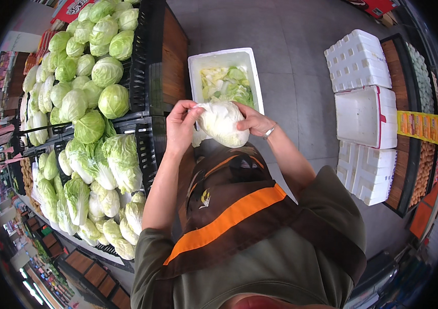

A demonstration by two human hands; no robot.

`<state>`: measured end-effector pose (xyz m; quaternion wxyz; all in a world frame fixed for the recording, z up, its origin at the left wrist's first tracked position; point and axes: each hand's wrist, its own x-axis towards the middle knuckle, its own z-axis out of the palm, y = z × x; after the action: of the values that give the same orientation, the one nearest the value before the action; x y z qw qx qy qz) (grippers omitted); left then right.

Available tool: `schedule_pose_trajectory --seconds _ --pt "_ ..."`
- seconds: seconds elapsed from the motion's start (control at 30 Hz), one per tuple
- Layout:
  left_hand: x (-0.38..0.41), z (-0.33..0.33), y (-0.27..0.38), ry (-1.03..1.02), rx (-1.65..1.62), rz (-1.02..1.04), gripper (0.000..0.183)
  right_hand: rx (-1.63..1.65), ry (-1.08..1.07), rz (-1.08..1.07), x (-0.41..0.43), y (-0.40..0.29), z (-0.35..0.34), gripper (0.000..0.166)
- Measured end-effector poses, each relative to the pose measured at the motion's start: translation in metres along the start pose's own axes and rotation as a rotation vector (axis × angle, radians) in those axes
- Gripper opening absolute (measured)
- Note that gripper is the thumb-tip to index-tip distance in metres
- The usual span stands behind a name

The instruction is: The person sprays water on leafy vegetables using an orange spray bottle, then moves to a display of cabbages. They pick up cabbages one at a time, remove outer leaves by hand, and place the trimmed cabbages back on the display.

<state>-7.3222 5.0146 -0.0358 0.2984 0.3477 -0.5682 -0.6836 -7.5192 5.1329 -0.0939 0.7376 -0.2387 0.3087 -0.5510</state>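
A pale napa cabbage (223, 124) is held in front of my apron, lying on its side. My right hand (255, 120) grips its right end from above, thumb on the near face. At the other end, my left hand (183, 125) pinches the cabbage's edge or an outer leaf between thumb and fingers; which of the two, I cannot tell. A loose pale leaf (198, 137) shows below that hand. Just beyond the cabbage, a white foam box (258, 83) stands on the floor with loose green and yellowish leaves (234, 83) inside.
To the left, a display stand with black crates (141, 150) bears round cabbages (113, 101) and napa cabbages (122, 162). White foam boxes (358, 116) are stacked at the right beside a wooden-sided egg display (394, 77). Grey floor tiles (300, 46) lie between them.
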Motion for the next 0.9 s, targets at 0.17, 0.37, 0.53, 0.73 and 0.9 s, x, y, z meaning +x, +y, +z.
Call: schedule_pose_trajectory --seconds 0.17,0.37,0.53,0.73,0.9 --pt "-0.004 0.002 0.019 0.029 0.139 0.355 0.008 0.383 0.069 0.027 0.001 0.02 -0.007 0.096" --pt "-0.026 0.008 0.057 -0.024 0.303 0.629 0.012 0.758 0.151 -0.098 0.016 0.026 0.0 0.073" --pt "-0.056 0.017 0.057 -0.296 0.562 0.798 0.021 0.87 0.231 -0.294 0.036 0.033 -0.011 0.072" --pt "-0.056 0.014 0.029 0.022 0.418 0.586 0.011 1.42 0.059 -0.179 0.026 0.029 -0.035 0.089" --pt "-0.027 0.011 0.002 0.184 0.141 0.146 0.006 1.278 0.045 -0.206 0.014 0.021 -0.039 0.092"
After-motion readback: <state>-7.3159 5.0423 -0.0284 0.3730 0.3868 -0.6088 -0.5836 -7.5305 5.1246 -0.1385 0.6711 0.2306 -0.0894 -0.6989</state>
